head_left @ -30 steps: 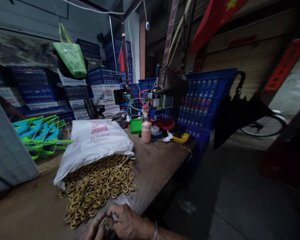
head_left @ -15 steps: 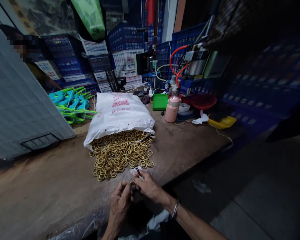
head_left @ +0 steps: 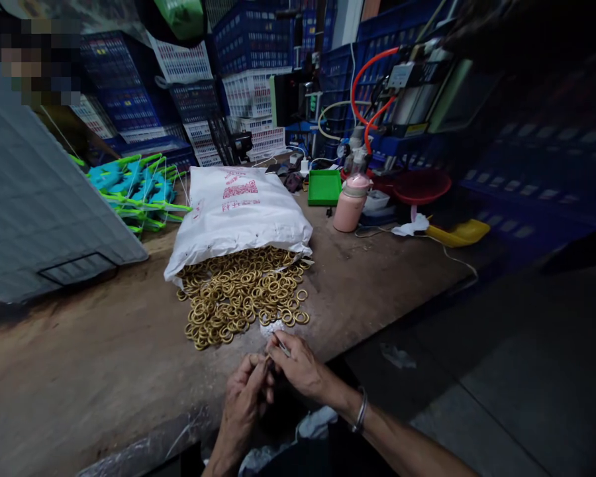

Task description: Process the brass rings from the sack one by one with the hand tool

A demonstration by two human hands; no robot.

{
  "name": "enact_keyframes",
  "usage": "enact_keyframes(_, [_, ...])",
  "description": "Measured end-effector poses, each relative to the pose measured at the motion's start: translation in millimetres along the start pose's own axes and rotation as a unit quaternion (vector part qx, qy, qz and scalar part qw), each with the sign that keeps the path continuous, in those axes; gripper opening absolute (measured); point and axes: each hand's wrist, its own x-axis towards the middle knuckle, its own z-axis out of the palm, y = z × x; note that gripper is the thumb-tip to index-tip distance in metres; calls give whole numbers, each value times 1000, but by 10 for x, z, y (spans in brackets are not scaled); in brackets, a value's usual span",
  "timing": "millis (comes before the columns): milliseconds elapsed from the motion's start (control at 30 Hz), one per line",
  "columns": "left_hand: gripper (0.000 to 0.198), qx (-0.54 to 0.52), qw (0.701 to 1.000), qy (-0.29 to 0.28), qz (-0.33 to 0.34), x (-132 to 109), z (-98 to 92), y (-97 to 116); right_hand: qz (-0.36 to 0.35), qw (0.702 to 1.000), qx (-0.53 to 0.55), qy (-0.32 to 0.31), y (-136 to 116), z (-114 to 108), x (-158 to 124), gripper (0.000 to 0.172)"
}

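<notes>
Your brown bench [head_left: 377,285] had the white sack [head_left: 238,212] lying mouth toward you, probably keeping the brass rings [head_left: 233,298] heaped before it handy. Nearer you than the sack, your right hand [head_left: 305,371] pinched a slim tool [head_left: 281,344]; your left hand [head_left: 243,394] pinched what looked like a single ring [head_left: 267,358], likely steadying it.

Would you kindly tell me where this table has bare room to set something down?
The table looks bare left of the ring pile, before the pale panel, and right of the pile, before the pink bottle. It is crowded at the back, around the green tray and red dish, and near the left hand and right hand.
</notes>
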Motion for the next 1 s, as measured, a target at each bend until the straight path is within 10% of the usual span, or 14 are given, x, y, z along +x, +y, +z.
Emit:
enact_keyframes(500, [30,-43,997,9,67,-162,-185,-43,-81,940,-331,-18,-108,239,-231,27])
enact_keyframes(1000, [29,-15,996,11,85,-222,-293,-81,-57,924,-376,-45,-221,324,-267,29])
